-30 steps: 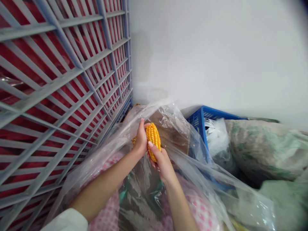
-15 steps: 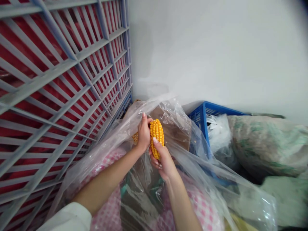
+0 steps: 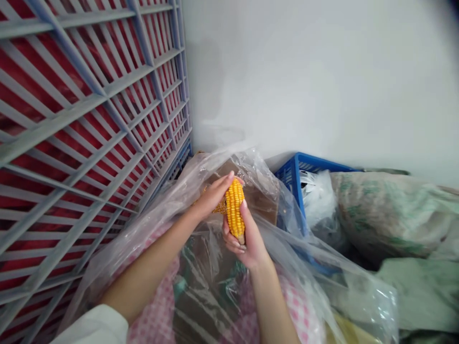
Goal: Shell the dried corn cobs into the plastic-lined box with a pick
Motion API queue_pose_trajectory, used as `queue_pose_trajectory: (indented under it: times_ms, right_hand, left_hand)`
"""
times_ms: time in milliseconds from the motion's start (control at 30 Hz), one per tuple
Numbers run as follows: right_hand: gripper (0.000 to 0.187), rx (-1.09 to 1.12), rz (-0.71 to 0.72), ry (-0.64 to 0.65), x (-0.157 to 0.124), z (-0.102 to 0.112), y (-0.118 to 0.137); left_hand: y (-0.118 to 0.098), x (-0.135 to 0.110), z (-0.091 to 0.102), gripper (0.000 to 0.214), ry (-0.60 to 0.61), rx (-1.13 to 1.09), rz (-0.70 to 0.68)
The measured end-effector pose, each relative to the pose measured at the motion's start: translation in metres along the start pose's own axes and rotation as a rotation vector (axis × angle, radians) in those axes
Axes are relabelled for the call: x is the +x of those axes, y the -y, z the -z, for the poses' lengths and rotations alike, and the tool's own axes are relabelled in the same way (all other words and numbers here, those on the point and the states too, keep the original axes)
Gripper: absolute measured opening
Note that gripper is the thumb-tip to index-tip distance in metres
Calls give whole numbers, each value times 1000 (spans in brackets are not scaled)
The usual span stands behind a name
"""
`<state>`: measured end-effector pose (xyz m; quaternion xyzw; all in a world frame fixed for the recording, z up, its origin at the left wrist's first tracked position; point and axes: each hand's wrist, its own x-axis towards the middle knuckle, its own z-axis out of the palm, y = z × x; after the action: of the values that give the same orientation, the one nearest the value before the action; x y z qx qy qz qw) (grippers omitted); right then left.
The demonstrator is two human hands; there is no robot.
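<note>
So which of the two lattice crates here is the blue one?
The blue crate at right, against the wall, with a white plastic bag in it; the grey lattice crate at left has red behind it.

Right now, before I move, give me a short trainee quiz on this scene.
1. Which hand cups the corn cob from below?
2. True or false: the blue crate stands to the right of the grey lattice.
3. Fill in the blank: behind the lattice, the colour showing is ___.

Key: 1. right hand; 2. true; 3. red.
</note>
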<state>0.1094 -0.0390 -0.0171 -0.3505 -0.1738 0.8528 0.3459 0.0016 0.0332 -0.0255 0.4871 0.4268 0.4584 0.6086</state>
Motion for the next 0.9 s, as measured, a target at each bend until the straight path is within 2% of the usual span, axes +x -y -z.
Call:
queue_pose_trajectory:
  times_ms: [33,133,267,367,400,467,567,633,767,900]
  right_hand:
    - [63,-12,-1,15,-1,1,1]
    - [59,-16,1,-3,-2,2,6]
    - [49,-159,113,-229,-3,6,11]
    - [44,-306,238,-344,-2,7,9]
    - [42,-337,269,-371,-1,6,8]
    - [38,-419,354,-463,2,4,4]
    - [37,-677,546,-697,6,-1,-2]
    - [38,-850,608,-811,7,-2,-4]
    - [35,-965,632,-860,3,1,-2]
    - [34,-1010,715,-738,-1,4,2]
  left_hand:
    - [-1,-1,0,41,3,31,-4]
    - [-5,-4,2,37,-92,89,-63]
    - [-10,-4,6,33,-211,57,-154]
    - [-8,-3,3,29,-328,-99,-170]
    - [-5,-3,1,29,-367,-188,-147]
    - [0,-3,-6,31,-408,-401,-10]
    - [6,-6,-17,36,-370,-668,301]
    - [7,-7,-21,37,-367,-745,418]
    - [2,-4,-15,37,-447,-782,400]
    - [2,1,-4,46,-469,-778,374]
